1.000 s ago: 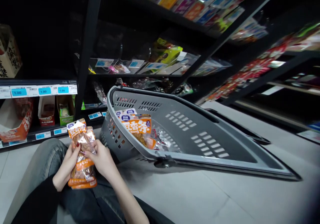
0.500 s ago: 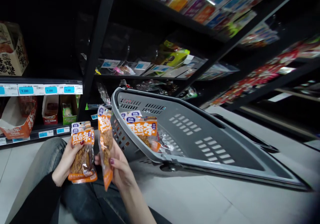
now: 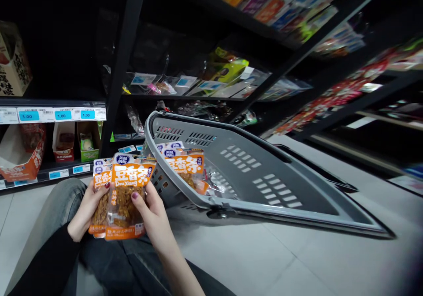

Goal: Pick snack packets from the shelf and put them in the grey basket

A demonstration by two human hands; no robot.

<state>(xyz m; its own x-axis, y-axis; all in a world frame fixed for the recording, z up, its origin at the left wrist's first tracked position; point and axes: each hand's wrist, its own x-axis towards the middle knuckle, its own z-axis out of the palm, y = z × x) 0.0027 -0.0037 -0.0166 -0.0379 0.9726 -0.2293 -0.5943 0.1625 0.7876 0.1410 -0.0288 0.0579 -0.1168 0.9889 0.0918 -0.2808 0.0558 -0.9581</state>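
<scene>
Nearest, at the lower left of the frame, the left hand (image 3: 86,208) grips a stack of orange-labelled packets (image 3: 99,216), thumb on the front face. The right hand (image 3: 153,214) holds a single orange-topped packet (image 3: 128,199) by its right edge, thumb across the clear window; this packet stands nearly upright and overlaps the stack. Brown strips show through both. Below them lie the person's jeans (image 3: 56,216).

Just beyond the right hand, at centre, a grey basket (image 3: 244,155) rests on the tiled floor (image 3: 264,260). Inside its left end sit further orange-and-white packets (image 3: 188,163), with clear-wrapped items (image 3: 216,185) beside them, contents too blurred to identify.

Farther off, at the left edge, open cartons (image 3: 63,141) stand on a low shelf beneath price labels (image 3: 62,114) reading 1.00. Behind the basket, a dark rack (image 3: 185,98) carries a yellow-green bag (image 3: 229,70). Blurred colourful packages (image 3: 271,5) occupy the upper right.
</scene>
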